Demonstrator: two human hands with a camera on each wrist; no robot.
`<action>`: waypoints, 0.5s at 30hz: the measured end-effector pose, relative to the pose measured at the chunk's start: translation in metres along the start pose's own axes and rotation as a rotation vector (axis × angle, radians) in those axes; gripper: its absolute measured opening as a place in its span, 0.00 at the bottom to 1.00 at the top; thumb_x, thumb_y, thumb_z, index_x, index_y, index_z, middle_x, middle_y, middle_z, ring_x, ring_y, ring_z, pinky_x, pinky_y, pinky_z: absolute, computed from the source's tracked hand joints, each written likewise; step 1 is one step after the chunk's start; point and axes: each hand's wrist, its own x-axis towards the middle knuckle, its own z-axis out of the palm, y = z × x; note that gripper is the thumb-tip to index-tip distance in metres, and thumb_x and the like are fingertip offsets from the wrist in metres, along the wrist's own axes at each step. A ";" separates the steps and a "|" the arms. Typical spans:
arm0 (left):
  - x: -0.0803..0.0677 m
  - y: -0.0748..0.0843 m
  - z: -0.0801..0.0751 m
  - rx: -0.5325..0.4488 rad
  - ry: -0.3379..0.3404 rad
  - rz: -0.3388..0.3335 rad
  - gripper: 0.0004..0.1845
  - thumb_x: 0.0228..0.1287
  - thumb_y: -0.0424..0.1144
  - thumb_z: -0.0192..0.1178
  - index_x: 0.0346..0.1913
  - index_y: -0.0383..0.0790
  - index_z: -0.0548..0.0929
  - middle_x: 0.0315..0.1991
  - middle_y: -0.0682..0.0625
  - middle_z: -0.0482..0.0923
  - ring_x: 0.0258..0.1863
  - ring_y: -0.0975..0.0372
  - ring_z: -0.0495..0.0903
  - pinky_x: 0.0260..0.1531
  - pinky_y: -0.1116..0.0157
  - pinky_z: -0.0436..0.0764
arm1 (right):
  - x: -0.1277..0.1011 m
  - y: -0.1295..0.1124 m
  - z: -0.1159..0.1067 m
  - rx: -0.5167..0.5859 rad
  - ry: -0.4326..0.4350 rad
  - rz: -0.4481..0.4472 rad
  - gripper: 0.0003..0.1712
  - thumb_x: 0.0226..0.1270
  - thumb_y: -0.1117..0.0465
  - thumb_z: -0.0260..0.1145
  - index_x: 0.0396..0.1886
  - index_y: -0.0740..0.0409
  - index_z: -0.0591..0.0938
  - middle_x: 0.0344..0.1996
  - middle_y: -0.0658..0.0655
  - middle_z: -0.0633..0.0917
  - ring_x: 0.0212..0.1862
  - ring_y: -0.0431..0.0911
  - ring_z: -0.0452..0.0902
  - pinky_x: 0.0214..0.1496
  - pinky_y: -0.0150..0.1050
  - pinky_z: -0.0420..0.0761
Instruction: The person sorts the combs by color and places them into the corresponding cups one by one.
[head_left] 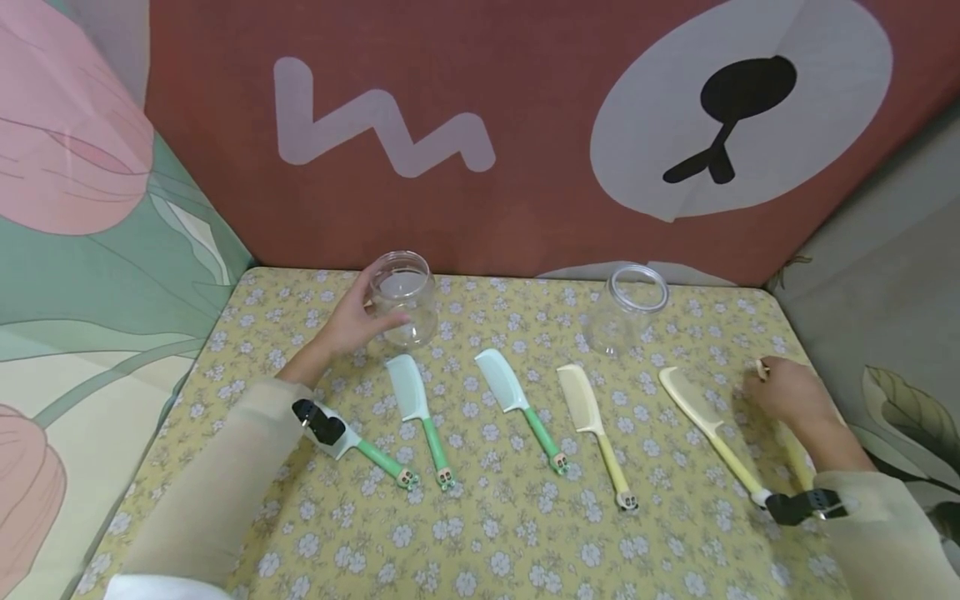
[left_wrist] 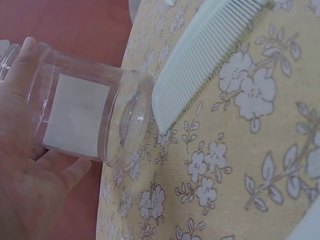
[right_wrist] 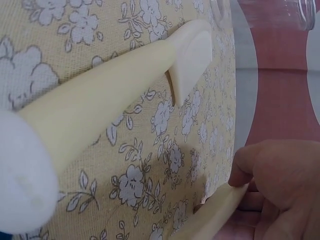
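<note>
At the back left of the table, my left hand (head_left: 363, 312) grips a clear plastic jar (head_left: 415, 321), thumb on its near side. A pale square label (left_wrist: 77, 115) shows on the jar in the left wrist view. On the far right, my right hand (head_left: 795, 396) pinches a yellow comb (right_wrist: 217, 212) between thumb and fingers; the hand hides much of its head. Another yellow comb (head_left: 693, 404) lies just left of that hand. Nearest the left hand is a pale green comb (head_left: 407, 390); one more green comb (head_left: 378, 457) lies partly under the left wrist.
A second clear jar (head_left: 618, 325) stands at the back right, with a silvery rim. Between the hands lie a green comb (head_left: 504, 381) and a yellow comb (head_left: 579, 400). The table (head_left: 442, 550) has a flowered cloth; a printed red backdrop (head_left: 540, 200) rises behind it.
</note>
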 end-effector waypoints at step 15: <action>0.011 -0.039 0.001 0.046 0.037 0.014 0.52 0.65 0.37 0.71 0.82 0.56 0.48 0.80 0.46 0.50 0.78 0.45 0.51 0.70 0.37 0.63 | -0.006 0.000 -0.005 0.023 0.077 0.038 0.33 0.72 0.60 0.59 0.62 0.86 0.67 0.49 0.84 0.78 0.46 0.77 0.75 0.39 0.67 0.78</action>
